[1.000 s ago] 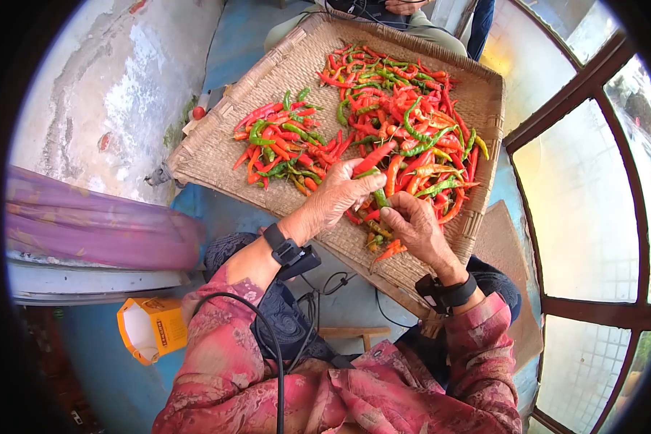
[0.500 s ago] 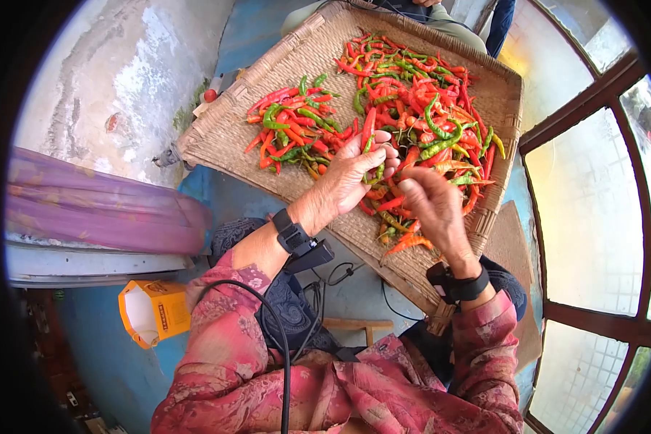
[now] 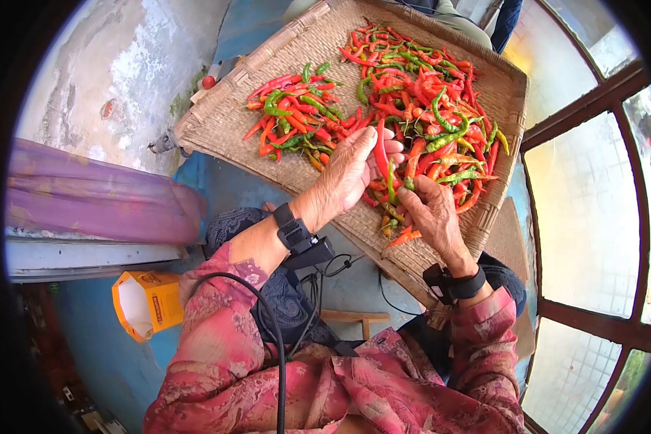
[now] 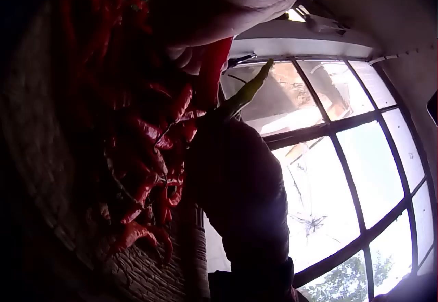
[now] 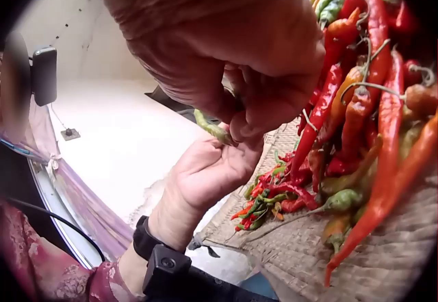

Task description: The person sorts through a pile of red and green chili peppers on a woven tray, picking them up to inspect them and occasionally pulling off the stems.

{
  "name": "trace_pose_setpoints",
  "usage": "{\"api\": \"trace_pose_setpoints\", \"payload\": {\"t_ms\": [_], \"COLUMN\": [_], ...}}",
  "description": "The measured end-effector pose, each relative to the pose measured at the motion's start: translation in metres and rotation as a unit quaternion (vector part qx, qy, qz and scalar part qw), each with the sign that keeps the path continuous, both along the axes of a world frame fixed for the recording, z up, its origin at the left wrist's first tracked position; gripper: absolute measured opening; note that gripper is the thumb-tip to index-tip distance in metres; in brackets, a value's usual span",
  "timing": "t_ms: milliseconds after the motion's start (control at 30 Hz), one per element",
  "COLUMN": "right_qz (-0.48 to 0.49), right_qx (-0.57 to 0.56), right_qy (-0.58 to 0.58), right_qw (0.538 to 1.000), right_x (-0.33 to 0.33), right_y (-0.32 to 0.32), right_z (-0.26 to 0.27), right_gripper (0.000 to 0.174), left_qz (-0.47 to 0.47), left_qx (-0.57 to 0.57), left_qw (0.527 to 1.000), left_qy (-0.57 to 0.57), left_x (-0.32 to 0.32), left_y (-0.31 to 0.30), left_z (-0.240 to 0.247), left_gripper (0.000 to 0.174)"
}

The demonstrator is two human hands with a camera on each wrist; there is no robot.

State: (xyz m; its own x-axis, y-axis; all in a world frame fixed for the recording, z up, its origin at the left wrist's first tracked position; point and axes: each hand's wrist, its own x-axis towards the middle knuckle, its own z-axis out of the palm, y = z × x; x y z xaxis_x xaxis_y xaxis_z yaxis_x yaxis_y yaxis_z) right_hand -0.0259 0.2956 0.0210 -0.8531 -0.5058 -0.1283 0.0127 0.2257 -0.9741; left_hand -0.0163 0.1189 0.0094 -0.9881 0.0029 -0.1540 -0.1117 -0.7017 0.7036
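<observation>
My left hand holds a long red pepper upright between thumb and fingers, above the front of a woven tray. Close beside it, the thumb and fingers of my right hand pinch a green pepper. That pepper points away from the right fingertips in the left wrist view; its pinched end is hidden. The tray bears a big heap of red, orange and green peppers at right, and a smaller pile at left.
A yellow box stands open on the blue floor at left. Black cables run by the left sleeve and over the lap. Large framed windows line the right side. Beyond the tray's far edge is another person's leg.
The left hand has tilted the red pepper upright. My right hand drew away from the left, then came back close with its fingers together. The tray appears shifted in view.
</observation>
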Motion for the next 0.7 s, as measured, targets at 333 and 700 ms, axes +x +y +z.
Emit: {"api": "trace_pose_setpoints", "payload": {"t_ms": [333,700], "right_qz": [-0.038,-0.197], "right_qx": [0.037,-0.054], "right_qy": [-0.058,0.087], "right_qw": [0.997,0.975], "right_x": [-0.006,-0.023], "right_y": [0.005,0.021], "right_z": [0.016,0.009], "right_gripper": [0.017,0.025], "left_qz": [-0.069,0.021], "left_qx": [-0.050,-0.617], "left_qw": [0.995,0.757], "left_qy": [-0.056,0.213], "left_x": [0.004,0.004], "left_y": [0.004,0.016], "left_z": [0.008,0.000], "left_gripper": [0.042,0.063]}}
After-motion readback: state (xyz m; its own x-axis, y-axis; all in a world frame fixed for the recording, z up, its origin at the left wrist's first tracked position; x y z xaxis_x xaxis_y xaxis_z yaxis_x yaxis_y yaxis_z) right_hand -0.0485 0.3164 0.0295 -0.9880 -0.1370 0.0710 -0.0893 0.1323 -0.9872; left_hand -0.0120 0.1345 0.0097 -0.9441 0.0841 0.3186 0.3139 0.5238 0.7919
